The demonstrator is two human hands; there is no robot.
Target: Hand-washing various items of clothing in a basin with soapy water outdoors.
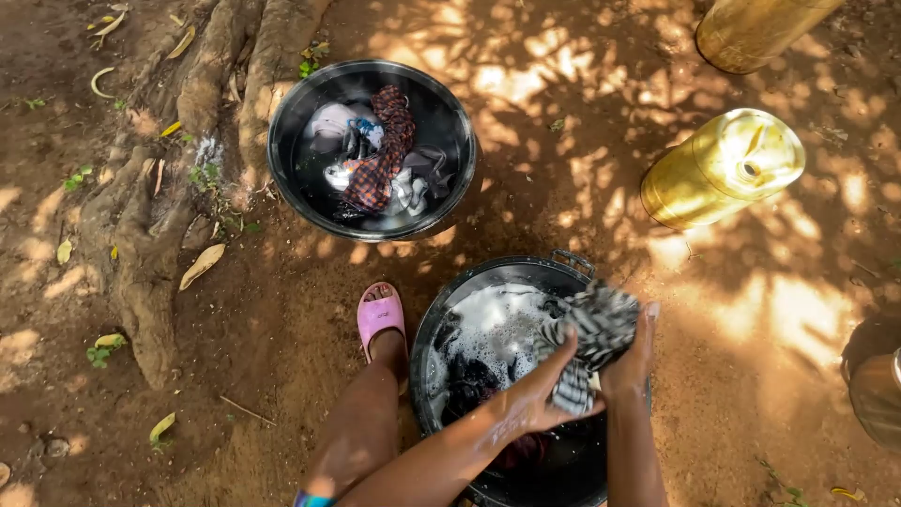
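Two hands worked one cloth over a wash basin, seen from the single head view. Left hand (pixel 537 394), wet and flecked with suds, was curled shut around the lower part of a black-and-white checked cloth (pixel 593 330). Right hand (pixel 631 361) gripped the same cloth from the other side, fingers pressed against the bunched fabric. Cloth looked soaked, wrung into a thick twist above the hands, with a limp tail hanging below the left hand.

Directly under both hands sat a round black basin (pixel 441 310) with a small handle at its far rim. Inside it, left of the left hand, white foam (pixel 493 329) covered dark water, and darker clothes lay submerged near the wrist.

Left of the left forearm, a bare leg ended in a pink rubber sandal (pixel 379 317) set on packed reddish earth, just beside the basin wall.

Well beyond the hands stood a second black round basin (pixel 282 160), holding a loose heap of wet laundry (pixel 375 155): a red plaid piece, pale and grey pieces, all crumpled.

Right of and beyond the right hand lay a yellow plastic jerrycan (pixel 718 169), glossy. Another yellow container (pixel 751 33) showed at the top edge.

Far left of the hands, gnarled tree roots (pixel 150 235) ran across the ground, with dry curled leaves scattered around.
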